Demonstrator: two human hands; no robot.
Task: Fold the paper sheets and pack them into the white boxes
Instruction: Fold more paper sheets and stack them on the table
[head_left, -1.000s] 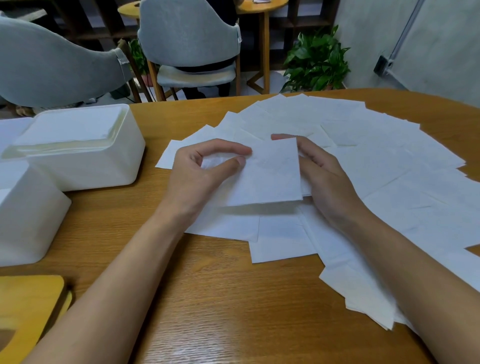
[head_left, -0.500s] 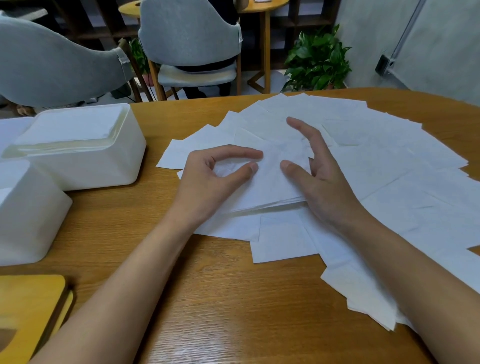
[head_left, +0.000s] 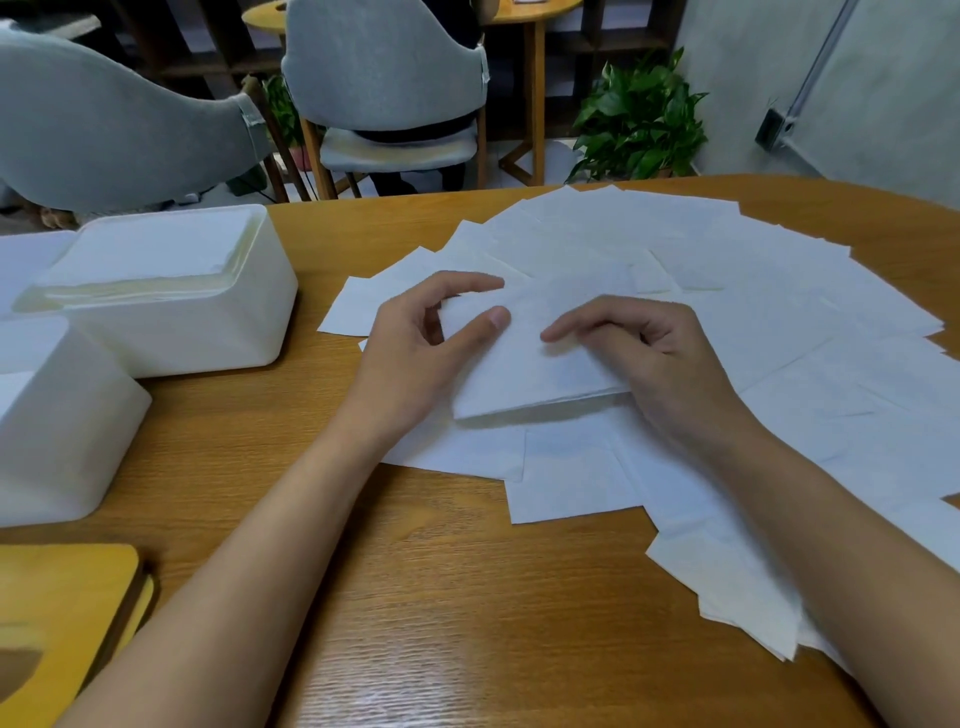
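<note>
- A folded sheet (head_left: 535, 379) lies on the fanned sheets (head_left: 779, 322), mid-table (head_left: 441, 597).
- The left hand (head_left: 421, 358) meets its left edge, thumb flat on top and forefinger arched above; whether it pinches the sheet cannot be told.
- The right hand (head_left: 660, 358) rests on its right edge, fingers loosely bent, gripping nothing.
- Far left, a paper-filled box (head_left: 208, 332) stands just beside a nearer box (head_left: 67, 447).
- Chairs (head_left: 384, 67) and a plant (head_left: 639, 114) stand behind.
</note>
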